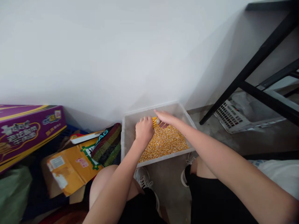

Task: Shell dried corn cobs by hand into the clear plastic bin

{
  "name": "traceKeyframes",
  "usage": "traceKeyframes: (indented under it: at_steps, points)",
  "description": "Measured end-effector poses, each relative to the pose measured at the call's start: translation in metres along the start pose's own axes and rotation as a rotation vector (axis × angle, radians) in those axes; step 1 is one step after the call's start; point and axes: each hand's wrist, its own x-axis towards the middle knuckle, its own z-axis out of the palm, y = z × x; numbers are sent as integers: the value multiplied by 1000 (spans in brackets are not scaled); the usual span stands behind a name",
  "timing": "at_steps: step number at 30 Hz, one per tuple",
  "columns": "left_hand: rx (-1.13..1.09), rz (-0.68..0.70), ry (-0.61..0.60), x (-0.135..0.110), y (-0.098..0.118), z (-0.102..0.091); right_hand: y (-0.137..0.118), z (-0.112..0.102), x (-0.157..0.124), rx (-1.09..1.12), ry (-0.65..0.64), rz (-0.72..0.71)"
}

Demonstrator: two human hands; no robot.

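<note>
- Left of the translucent plastic bin (129,133): a purple printed carton (30,135), a torn-open yellow cardboard box (72,169), and a mesh bag (108,146) just beside the bin.
- To my right, a black frame (266,50) partly blocks a white slotted basket (231,116).
- Loose corn kernels (165,143) cover the bin's bottom.
- Above them, my left hand (144,129) grips a corn cob (154,122); my right hand (166,118) has fingers spread at its pale end, contact unclear.
</note>
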Motion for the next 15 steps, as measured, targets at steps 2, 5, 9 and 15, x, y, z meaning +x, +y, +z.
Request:
traceKeyframes:
  at_steps: [2,5,9,15]
  points:
    - [26,29,24,0,4,0,-4,8,-1,-15,19,20]
    - [62,77,89,-1,13,0,-11,14,2,29,62,61]
    - [71,107,116,-4,21,-3,-17,12,9,45,121,113]
    - [24,66,85,-5,12,-5,-23,14,-2,-175,211,-46]
